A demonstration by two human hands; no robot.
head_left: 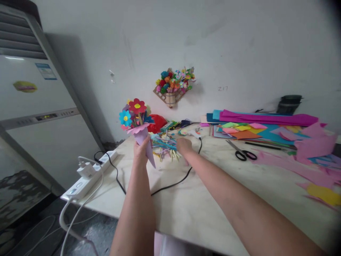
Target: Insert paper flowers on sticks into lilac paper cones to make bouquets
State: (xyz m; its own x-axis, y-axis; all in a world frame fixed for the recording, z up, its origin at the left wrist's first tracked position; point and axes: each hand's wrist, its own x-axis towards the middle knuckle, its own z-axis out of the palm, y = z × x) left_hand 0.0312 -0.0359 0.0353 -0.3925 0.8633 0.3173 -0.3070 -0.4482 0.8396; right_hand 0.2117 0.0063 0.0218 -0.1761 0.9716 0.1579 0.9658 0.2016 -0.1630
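My left hand point(140, 151) is closed round a pale purple paper cone point(146, 144) and holds it upright above the table's left side. Paper flowers stick out of the cone's top: a red one point(137, 106) with a yellow centre, a blue one point(125, 117) and others behind them. My right hand point(183, 145) reaches forward onto a pile of coloured sticks and paper flower pieces point(165, 145). Its fingers curl down into the pile, and I cannot make out what they grip.
A white power strip point(89, 174) with a black cable point(173, 183) lies at the table's left edge. Black scissors point(241, 152), coloured paper sheets point(253, 129) and pink scraps point(301, 167) cover the right. A flower basket point(173, 87) hangs on the wall. An air conditioner point(34, 117) stands left.
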